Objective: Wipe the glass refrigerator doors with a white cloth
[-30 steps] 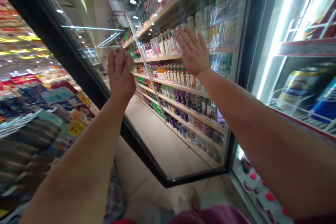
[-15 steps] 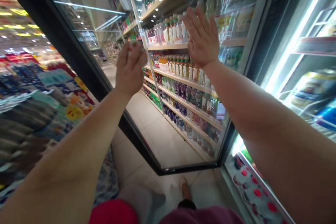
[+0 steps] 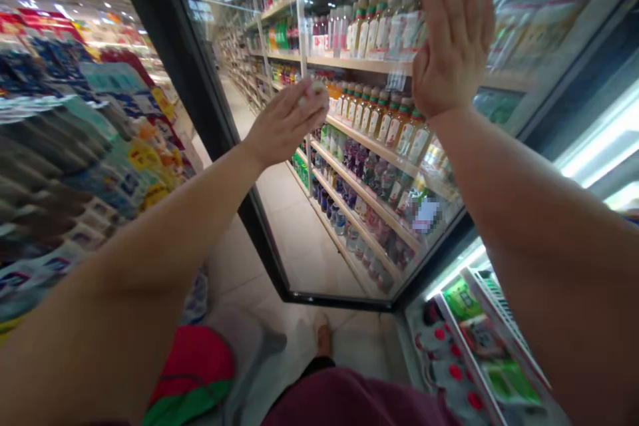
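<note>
A glass cooler door (image 3: 279,246) with a black frame stands open in front of me. My left hand (image 3: 289,121) is at the glass, left of the middle, its fingers closed around a small whitish wad (image 3: 316,92). The wad is blurred and mostly covered, so I cannot tell whether it is cloth or tissue. Higher up and to the right, my right hand (image 3: 452,46) lies flat against the pane with its fingers stretched. It holds nothing. Through the glass, or mirrored in it, shelves (image 3: 364,140) of bottles appear.
At right is the lit cooler, with red-capped bottles (image 3: 444,353) and green packets (image 3: 509,379) low down. Packaged goods (image 3: 100,166) are stacked at left. A red and green item (image 3: 200,366) is near my legs. Tiled floor (image 3: 299,233) shows below.
My left hand has moved right across the glass, its fingers now pointing right. My right hand appears higher and farther right, still flat. The view has shifted, showing more of the low cooler shelf.
</note>
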{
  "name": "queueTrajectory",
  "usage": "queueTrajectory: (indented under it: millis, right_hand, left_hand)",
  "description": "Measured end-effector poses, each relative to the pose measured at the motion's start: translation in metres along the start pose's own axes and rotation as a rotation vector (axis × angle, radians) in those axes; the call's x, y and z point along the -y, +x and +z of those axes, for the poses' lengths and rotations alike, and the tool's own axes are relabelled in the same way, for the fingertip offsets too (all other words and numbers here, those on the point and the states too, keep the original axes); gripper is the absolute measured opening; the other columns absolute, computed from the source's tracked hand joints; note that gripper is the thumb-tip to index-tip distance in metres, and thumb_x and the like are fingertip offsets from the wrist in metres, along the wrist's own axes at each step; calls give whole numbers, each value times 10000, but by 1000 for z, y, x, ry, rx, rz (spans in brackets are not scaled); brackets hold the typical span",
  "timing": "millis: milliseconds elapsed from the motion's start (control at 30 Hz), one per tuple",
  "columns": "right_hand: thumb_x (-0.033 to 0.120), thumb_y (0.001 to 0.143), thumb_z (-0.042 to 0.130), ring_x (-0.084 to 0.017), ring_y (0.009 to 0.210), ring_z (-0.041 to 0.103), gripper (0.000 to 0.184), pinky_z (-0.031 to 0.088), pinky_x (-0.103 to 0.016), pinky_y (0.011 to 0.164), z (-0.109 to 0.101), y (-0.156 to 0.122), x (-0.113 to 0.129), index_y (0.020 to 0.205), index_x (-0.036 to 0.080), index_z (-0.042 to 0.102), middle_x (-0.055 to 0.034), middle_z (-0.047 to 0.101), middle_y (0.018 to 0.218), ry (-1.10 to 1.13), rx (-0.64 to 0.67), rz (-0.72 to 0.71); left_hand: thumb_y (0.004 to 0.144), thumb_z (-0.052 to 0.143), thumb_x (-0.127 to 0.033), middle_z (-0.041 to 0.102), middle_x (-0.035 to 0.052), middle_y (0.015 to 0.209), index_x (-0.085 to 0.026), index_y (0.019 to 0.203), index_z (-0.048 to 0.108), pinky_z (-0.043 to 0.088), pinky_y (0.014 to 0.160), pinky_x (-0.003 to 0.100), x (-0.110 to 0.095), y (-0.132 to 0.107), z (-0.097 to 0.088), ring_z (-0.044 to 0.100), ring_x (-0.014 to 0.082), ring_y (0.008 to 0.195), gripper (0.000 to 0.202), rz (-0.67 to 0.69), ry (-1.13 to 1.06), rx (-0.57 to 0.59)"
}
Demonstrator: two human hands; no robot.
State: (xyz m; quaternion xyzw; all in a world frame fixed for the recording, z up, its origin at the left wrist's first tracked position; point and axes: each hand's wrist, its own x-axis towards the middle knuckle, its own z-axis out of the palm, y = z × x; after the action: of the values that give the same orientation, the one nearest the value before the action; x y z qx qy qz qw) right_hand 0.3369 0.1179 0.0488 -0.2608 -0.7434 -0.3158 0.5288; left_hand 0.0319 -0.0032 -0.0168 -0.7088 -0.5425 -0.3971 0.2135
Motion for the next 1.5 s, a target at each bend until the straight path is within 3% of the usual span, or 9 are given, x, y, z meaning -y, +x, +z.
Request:
queueTrajectory:
  millis: [100,300,467,667,867,1067,1267,1433,1500]
  right_hand:
    - [283,932,354,-304,1561,248,669,114,-564,1273,-2,1,0,1594,188,382,-56,290,1666,-38,41,17]
    - [305,944,359,-310,1562,242,648,132,-596,1254,2,0,-4,1577,176,411,-77,312,1652,-1,-18,-14]
    - [332,903,422,-269,1575,207,703,100,-577,1269,8,2,-14,1598,256,359,2,248,1658,34,25,-2]
    - [338,887,465,-259,1574,203,701,116,-580,1275,4,1,-14,1580,264,390,10,281,1632,118,2,-15]
    - [333,848,487,-231,1570,206,730,108,-558,1284,4,3,-16,1572,310,391,44,268,1620,121,35,12]
    - [337,800,521,-228,1584,150,769,0,-532,1295,0,6,-14,1560,300,413,58,246,1624,236,90,96]
    - [319,890,464,-255,1595,98,738,28,-595,1281,-4,3,-9,1610,263,314,42,184,1671,106,143,48]
    - [299,976,351,-312,1581,170,649,157,-650,1245,-3,0,-3,1615,190,308,-35,236,1684,-83,99,9]
    - [288,979,347,-314,1581,168,652,159,-647,1246,-2,-1,-4,1621,189,288,-45,231,1689,-104,96,-4]
  left_hand:
    - [1051,436,-521,515,-23,1538,-258,1372,585,124,1319,453,9,3,-6,216,155,1551,441,280,92,143]
    - [1087,311,-402,161,8,1704,-101,1569,322,-14,1317,502,5,10,-4,-141,153,1557,567,181,292,-161]
    - [1066,307,-259,353,-75,1636,-250,1499,466,73,1316,439,-10,5,1,22,106,1570,462,421,291,274]
    - [1062,346,-244,127,-29,1702,-108,1592,289,-24,1318,402,21,24,-29,-121,115,1554,550,122,392,-123]
    - [1061,335,-206,314,-114,1641,-275,1551,412,92,1317,456,6,25,-23,35,119,1566,500,466,279,168]
    - [1082,286,-220,207,16,1687,-97,1593,299,18,1309,408,-4,38,-28,-85,102,1558,526,231,425,-143]
    - [1060,279,-222,314,-45,1656,-240,1565,403,102,1302,554,-4,18,-11,12,211,1572,520,552,367,220]
    - [1048,211,-416,233,-166,1657,-405,1607,290,111,1320,447,14,21,-18,-106,123,1558,565,334,383,-195]
    - [1042,248,-465,249,-130,1665,-367,1608,306,82,1321,500,13,17,-13,-147,162,1550,577,354,394,-160]
